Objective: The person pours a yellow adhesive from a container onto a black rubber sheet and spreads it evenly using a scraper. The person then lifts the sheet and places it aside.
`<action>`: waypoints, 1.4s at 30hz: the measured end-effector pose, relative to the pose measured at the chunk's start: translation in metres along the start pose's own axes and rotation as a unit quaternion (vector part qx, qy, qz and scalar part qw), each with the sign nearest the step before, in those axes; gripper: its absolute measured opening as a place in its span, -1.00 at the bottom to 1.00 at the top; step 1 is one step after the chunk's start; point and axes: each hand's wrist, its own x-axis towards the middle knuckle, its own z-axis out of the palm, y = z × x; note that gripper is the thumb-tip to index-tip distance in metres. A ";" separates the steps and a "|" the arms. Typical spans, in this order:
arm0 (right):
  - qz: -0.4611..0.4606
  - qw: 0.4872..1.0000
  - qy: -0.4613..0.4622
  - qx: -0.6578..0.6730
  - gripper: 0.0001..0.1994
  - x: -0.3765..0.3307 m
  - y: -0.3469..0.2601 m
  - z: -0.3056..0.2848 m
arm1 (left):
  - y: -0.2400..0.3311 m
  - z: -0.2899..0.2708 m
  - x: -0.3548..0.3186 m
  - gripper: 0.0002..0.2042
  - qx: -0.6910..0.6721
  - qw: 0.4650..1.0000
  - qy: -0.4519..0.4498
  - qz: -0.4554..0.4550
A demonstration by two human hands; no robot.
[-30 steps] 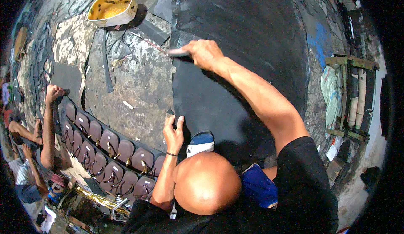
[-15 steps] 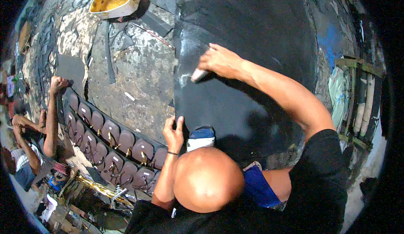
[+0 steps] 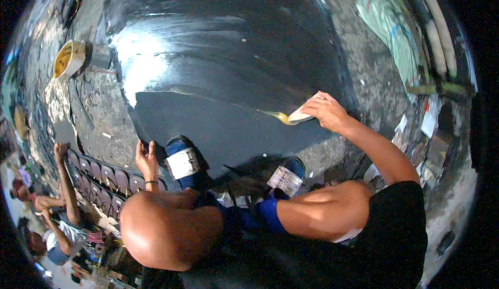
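Observation:
My right hand (image 3: 326, 113) grips a pale, flat spreader (image 3: 304, 113) and presses its edge on a large black sheet (image 3: 208, 125). A thick bead of yellow glue (image 3: 283, 117) trails from the spreader's tip to the left. Beyond that line the sheet looks wet and glossy, with a bright glare at the left; the nearer part is matt. At the sheet's lower left edge is my left hand (image 3: 147, 160), its fingers stretched and apart, with nothing visible in them. My feet in sandals (image 3: 183, 163) stand at the sheet's near side.
Left of the sheet stands a white tub (image 3: 78, 60) with yellow glue inside. Rows of brown sandal-like soles (image 3: 106, 177) lie nearby, another person's hand (image 3: 61, 149) at their far end. A pale green sack (image 3: 390, 29) and poles (image 3: 439, 29) lie at the right.
My view has swung right and shows more of the sheet. My right hand has moved with the spreader toward the sheet's right side, where glue now shows at its tip. My left hand stays by the edge.

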 end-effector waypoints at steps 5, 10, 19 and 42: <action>0.081 0.970 0.221 0.057 -0.57 -0.034 0.012 0.009 | -0.056 -0.008 -0.013 -0.39 -0.005 0.997 -0.036 0.062; -0.016 0.958 0.223 -0.178 -0.53 -0.097 0.007 0.094 | -0.044 0.000 -0.017 -0.36 0.056 0.998 -0.028 0.025; 0.068 0.902 0.329 0.271 -0.71 -0.043 -0.018 -0.121 | -0.044 0.002 -0.027 -0.02 0.059 0.997 0.006 0.042; -0.316 0.932 -0.018 -0.178 -0.68 0.403 -0.099 -0.102 | -0.034 0.034 -0.061 0.10 0.034 0.994 0.099 0.040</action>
